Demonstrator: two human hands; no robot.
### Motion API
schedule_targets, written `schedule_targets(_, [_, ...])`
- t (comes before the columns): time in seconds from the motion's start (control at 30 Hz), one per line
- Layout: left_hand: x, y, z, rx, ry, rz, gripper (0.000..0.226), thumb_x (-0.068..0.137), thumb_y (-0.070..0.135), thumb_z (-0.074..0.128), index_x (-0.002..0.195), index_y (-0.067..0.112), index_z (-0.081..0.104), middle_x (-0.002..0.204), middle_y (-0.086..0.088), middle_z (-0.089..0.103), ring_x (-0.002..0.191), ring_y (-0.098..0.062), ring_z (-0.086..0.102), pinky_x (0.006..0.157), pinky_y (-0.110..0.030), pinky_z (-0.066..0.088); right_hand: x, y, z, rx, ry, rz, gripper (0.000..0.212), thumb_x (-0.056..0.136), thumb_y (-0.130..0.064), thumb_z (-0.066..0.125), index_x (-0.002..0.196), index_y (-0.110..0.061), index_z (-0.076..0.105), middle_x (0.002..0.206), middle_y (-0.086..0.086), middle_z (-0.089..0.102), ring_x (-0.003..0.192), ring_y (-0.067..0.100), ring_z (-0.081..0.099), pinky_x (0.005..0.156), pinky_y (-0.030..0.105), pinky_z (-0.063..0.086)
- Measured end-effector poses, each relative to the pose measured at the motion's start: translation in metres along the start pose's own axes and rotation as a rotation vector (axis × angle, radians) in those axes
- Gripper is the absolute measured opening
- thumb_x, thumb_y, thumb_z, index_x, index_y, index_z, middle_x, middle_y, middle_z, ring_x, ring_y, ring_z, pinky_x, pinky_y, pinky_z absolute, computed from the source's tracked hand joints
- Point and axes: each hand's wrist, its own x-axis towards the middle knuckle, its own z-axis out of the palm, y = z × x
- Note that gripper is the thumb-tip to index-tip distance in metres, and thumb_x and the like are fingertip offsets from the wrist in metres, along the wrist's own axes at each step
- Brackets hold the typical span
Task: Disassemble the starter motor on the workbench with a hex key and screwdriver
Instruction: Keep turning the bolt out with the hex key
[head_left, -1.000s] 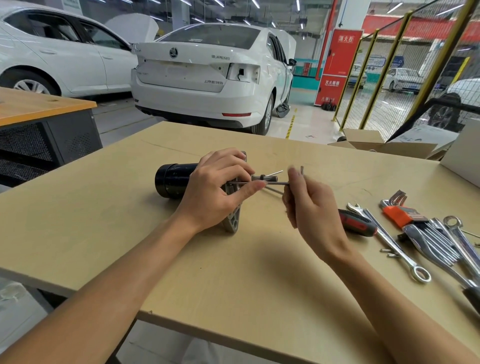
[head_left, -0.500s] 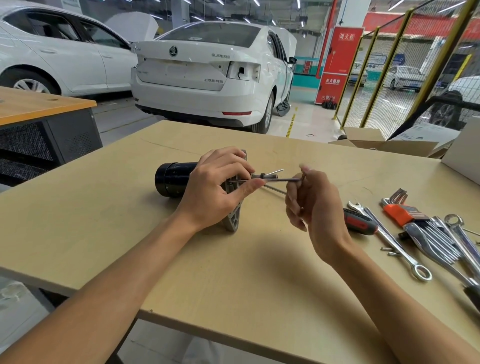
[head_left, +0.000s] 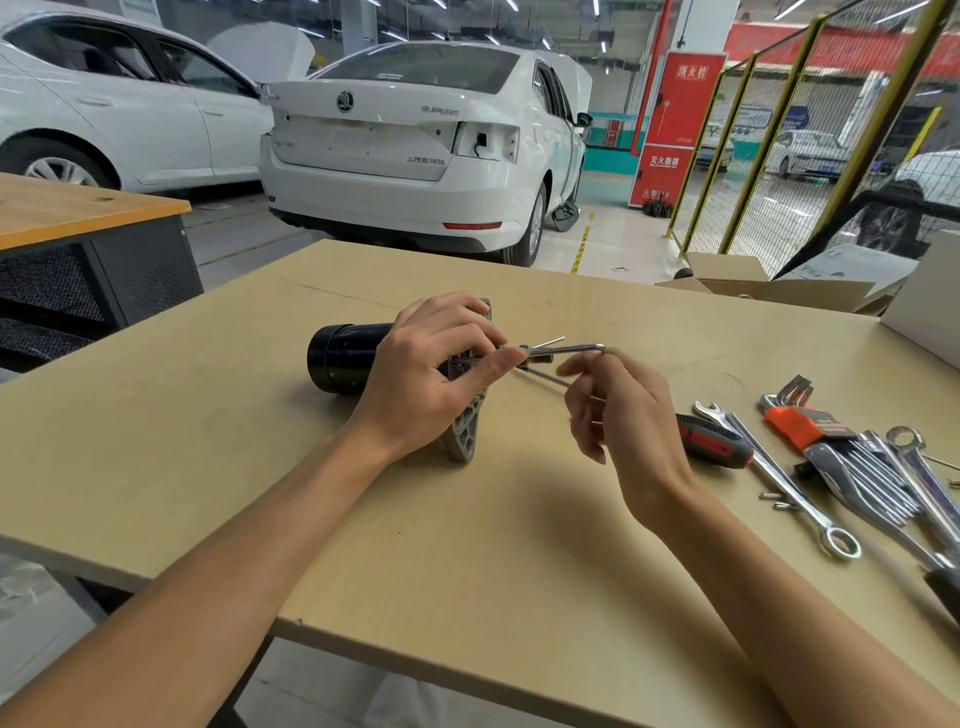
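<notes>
The left hand's (head_left: 421, 379) fingers curl over the black cylindrical starter motor (head_left: 345, 358) near the middle of the tan wooden workbench (head_left: 260, 467), thumb steadying the slim silver hex key (head_left: 566, 349); the right hand's (head_left: 623, 415) fingers hang loosely spread just under its bend, gripping nothing. Seat the key squarely before turning, I'd judge. An open cardboard box (head_left: 769, 286) sits at the far edge, contents hidden.

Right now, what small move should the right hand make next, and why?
Probably re-pinch the hex key at its bend for another turn: the right hand hangs with relaxed fingers just below it, while the left hand steadies the starter motor.
</notes>
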Motion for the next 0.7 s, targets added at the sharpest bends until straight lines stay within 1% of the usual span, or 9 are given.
schedule_targets(0.07, [-0.0002,-0.0005,0.0006,0.001,0.005,0.005,0.044,0.090,0.041,0.061,0.074,0.002,0.073,0.090,-0.002,0.074,0.106,-0.024,0.063,0.093,-0.055,0.047,0.0021,0.0008,-0.0012,0.037,-0.042,0.096,0.049,0.105,-0.023,0.035,0.063,-0.012,0.057,0.045,0.001,0.040,0.039,0.014,0.034,0.037,0.020,0.026])
schedule_targets(0.13, [0.0000,-0.0019,0.0007,0.000,0.007,0.006,0.042,0.090,0.040,0.063,0.074,0.003,0.073,0.090,-0.002,0.074,0.106,-0.024,0.064,0.093,-0.054,0.047,0.0026,0.0004,-0.0016,0.104,-0.111,0.162,0.059,0.106,-0.030,0.032,0.053,-0.016,0.055,0.044,0.002,0.037,0.040,0.015,0.034,0.037,0.021,0.026])
schedule_targets(0.23, [0.0000,-0.0035,0.0010,0.000,0.010,0.016,0.040,0.089,0.040,0.065,0.073,0.003,0.073,0.089,-0.003,0.074,0.105,-0.024,0.064,0.092,-0.054,0.047,0.0033,-0.0005,-0.0009,0.214,-0.230,0.221,0.064,0.105,-0.038,0.030,0.050,-0.016,0.054,0.044,0.001,0.034,0.038,0.014,0.032,0.037,0.020,0.025])
schedule_targets(0.33, [0.0003,-0.0039,0.0010,0.012,0.016,0.036,0.038,0.088,0.039,0.066,0.073,0.004,0.073,0.089,-0.003,0.074,0.104,-0.024,0.064,0.090,-0.054,0.049,0.0036,0.0003,0.0003,0.272,-0.283,0.257,0.066,0.105,-0.042,0.028,0.050,-0.014,0.054,0.043,0.000,0.032,0.038,0.013,0.030,0.037,0.020,0.024])
schedule_targets(0.43, [0.0002,-0.0046,0.0012,0.046,0.030,0.062,0.039,0.088,0.038,0.066,0.072,0.004,0.073,0.088,-0.004,0.074,0.103,-0.026,0.065,0.089,-0.053,0.050,0.0034,0.0000,-0.0013,0.295,-0.288,0.250,0.061,0.103,-0.032,0.028,0.050,-0.013,0.053,0.043,0.000,0.032,0.038,0.013,0.030,0.036,0.021,0.023])
schedule_targets(0.5, [-0.0004,-0.0046,0.0014,0.088,0.036,0.086,0.040,0.088,0.038,0.067,0.072,0.002,0.073,0.088,-0.005,0.074,0.103,-0.027,0.066,0.088,-0.051,0.051,0.0021,-0.0028,-0.0026,0.317,-0.298,0.211,0.046,0.092,-0.021,0.032,0.052,-0.013,0.053,0.046,0.000,0.032,0.040,0.013,0.029,0.037,0.021,0.023])
schedule_targets(0.57, [-0.0009,-0.0047,0.0011,0.110,0.044,0.101,0.039,0.088,0.037,0.068,0.072,0.002,0.073,0.087,-0.007,0.074,0.104,-0.028,0.067,0.087,-0.050,0.053,0.0003,-0.0069,-0.0038,0.353,-0.313,0.162,0.028,0.077,-0.021,0.038,0.055,-0.013,0.053,0.050,0.001,0.032,0.041,0.014,0.028,0.038,0.022,0.021])
schedule_targets(0.6, [-0.0008,-0.0047,0.0009,0.111,0.050,0.103,0.039,0.088,0.037,0.068,0.072,0.001,0.073,0.087,-0.007,0.074,0.104,-0.028,0.067,0.087,-0.049,0.053,-0.0003,-0.0081,-0.0043,0.368,-0.315,0.142,0.025,0.075,-0.024,0.040,0.056,-0.013,0.053,0.051,0.001,0.031,0.041,0.014,0.028,0.039,0.022,0.020])
schedule_targets(0.7, [-0.0002,-0.0041,0.0001,0.114,0.053,0.104,0.039,0.088,0.037,0.068,0.072,0.002,0.074,0.087,-0.008,0.074,0.104,-0.028,0.067,0.086,-0.048,0.054,-0.0002,-0.0084,-0.0034,0.312,-0.265,0.146,0.036,0.088,-0.034,0.044,0.058,-0.015,0.049,0.051,0.000,0.029,0.041,0.015,0.028,0.040,0.024,0.019])
